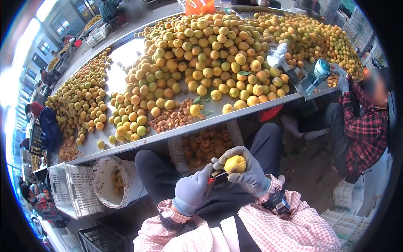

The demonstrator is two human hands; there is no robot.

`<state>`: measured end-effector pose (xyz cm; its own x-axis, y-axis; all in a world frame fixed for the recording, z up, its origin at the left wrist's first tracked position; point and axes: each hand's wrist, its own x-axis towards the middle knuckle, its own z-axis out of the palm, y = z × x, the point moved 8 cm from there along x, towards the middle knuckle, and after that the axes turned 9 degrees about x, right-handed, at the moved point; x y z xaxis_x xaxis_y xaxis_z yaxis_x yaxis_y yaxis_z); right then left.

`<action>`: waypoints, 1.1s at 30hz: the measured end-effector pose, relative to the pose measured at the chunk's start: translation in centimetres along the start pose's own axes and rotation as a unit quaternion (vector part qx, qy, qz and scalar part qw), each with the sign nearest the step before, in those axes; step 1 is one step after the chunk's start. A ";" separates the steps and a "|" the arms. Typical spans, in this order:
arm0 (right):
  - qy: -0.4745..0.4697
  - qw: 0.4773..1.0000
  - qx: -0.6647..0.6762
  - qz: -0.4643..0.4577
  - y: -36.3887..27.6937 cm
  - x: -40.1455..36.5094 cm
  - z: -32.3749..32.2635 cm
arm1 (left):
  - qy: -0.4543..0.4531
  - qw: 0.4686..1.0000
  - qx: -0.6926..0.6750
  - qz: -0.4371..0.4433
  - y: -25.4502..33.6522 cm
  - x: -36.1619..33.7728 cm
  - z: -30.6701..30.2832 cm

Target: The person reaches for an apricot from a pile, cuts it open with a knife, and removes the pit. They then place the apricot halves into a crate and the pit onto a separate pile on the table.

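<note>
My left hand (191, 191), in a grey glove, is closed around a small knife (211, 179) with some red on its handle. The thin blade points right and meets the lower side of an apricot (235, 164). That yellow apricot sits in the gloved fingers of my right hand (252, 172), which are bent around it, above my lap. Below and beyond the hands, between my knees, a white crate (178, 157) contains orange apricot halves (210, 145). Part of the knife handle is hidden inside my left fist.
Heaped apricots (201, 50) cover the metal table (168, 135) ahead, with brown pits (178, 115) near its edge. On the left are a white bucket (100, 180) and stacked crates (71, 185). A person in a plaid shirt (365, 138) sits at right, near a teal-topped device (322, 68).
</note>
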<state>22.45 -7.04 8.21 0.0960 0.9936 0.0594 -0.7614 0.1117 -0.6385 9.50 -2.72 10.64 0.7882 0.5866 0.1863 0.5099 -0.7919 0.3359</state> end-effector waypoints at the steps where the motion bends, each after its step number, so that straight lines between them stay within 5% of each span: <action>1: 0.014 1.000 0.012 0.003 0.0 0.1 -0.1 | 0.000 1.000 0.015 -0.014 -0.1 0.1 0.2; 6: 0.058 0.998 0.036 0.012 0.7 -0.3 -0.9 | -0.005 0.998 -0.048 -0.026 -0.2 -0.1 1.0; 33: -0.024 0.998 0.055 0.002 0.7 -0.6 0.7 | 0.001 0.995 -0.103 -0.016 -0.5 -1.3 1.4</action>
<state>21.35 -7.53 8.26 0.0643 0.9934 0.0947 -0.8274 0.1061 -0.5515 8.68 -3.29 8.97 0.7722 0.6111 0.1738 0.4534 -0.7217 0.5230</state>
